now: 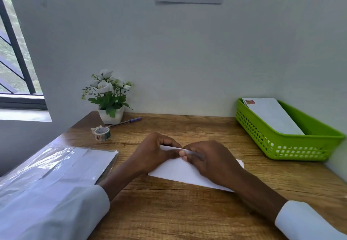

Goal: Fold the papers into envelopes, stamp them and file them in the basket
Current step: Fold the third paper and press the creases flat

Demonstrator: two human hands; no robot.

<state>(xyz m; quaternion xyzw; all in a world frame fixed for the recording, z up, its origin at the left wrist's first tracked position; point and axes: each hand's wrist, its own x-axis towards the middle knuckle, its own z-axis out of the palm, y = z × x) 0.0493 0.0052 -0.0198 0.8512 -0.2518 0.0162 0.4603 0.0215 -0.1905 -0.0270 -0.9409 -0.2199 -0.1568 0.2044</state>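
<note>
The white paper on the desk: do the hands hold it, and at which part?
Yes. Both the left hand and the right hand pinch the white paper at its far folded edge, near the middle.

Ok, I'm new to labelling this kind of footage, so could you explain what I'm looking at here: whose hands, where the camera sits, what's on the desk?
There is no machine here. A person wears a camera on the head, looking down at their own two hands over a brown wooden desk. The left hand and right hand both pinch the raised far edge of a folded white paper sheet, which lies flat on the desk. At the left lies a plastic-wrapped stack of white paper. Behind it stand a patterned tape roll, a blue-capped pen and a white pot of artificial white flowers. At the right a green perforated plastic basket holds a white stamped envelope.
</note>
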